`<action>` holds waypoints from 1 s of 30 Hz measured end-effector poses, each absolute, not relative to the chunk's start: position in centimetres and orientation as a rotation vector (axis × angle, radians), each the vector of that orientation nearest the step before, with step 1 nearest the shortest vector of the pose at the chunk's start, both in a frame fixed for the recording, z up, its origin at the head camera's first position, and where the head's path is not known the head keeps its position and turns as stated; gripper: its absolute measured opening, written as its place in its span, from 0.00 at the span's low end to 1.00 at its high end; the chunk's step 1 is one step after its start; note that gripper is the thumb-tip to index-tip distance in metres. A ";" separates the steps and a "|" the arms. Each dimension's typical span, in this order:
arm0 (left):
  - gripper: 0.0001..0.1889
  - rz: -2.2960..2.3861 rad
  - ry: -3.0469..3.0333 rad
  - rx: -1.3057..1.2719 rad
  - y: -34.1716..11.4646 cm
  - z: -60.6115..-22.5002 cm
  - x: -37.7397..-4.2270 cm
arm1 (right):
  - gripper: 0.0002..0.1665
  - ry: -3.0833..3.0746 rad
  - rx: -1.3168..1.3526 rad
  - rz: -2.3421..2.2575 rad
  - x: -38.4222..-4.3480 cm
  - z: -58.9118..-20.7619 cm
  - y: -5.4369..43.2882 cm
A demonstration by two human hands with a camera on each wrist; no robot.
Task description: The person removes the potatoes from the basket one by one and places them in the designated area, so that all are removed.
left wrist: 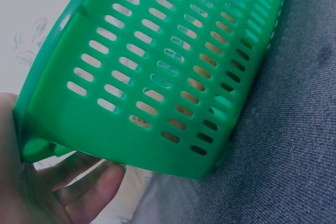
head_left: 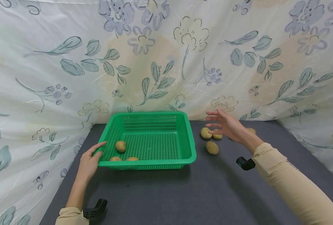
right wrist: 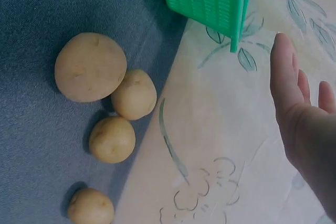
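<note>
A green plastic basket (head_left: 160, 162) with slotted walls stands on the dark cloth. My left hand (head_left: 88, 163) grips its left rim near the front corner; in the left wrist view the fingers (left wrist: 102, 190) curl beneath the rim. Inside the basket, a potato (head_left: 120, 146) lies by the left wall, and two more show partly behind the front rim. My right hand (head_left: 228, 125) hovers to the right with fingers extended, holding nothing. Close below it are several loose potatoes (head_left: 212, 147), one partly behind the forearm. The right wrist view shows a larger potato (right wrist: 90, 67) among them.
A floral curtain (head_left: 155, 62) hangs behind the dark table cloth (head_left: 166, 197) and along both sides. The basket's back edge is close to the curtain. Each wrist carries a black device (head_left: 245, 163).
</note>
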State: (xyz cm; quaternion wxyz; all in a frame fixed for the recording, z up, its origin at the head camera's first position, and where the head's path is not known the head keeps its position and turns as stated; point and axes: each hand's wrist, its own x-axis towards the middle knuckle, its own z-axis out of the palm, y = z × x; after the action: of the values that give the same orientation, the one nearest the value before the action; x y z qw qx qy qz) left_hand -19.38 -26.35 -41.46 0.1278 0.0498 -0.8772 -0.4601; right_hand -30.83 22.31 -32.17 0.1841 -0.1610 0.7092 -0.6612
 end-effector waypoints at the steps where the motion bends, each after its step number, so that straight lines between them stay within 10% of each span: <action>1: 0.22 -1.339 -2.552 0.147 -26.4 -41.5 -19.4 | 0.46 1.999 -0.458 -1.860 -30.8 -32.1 22.1; 30: 0.22 -1.332 -2.548 0.148 -26.3 -41.4 -19.5 | 0.37 1.910 -0.555 -1.747 -32.1 -30.7 14.8</action>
State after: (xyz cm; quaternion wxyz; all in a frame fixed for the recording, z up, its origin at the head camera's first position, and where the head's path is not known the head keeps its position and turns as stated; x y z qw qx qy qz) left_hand -19.55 -26.26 -41.38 0.1308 0.0510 -0.8774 -0.4588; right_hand -32.08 14.77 -30.67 0.2450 -0.2032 0.6995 -0.6398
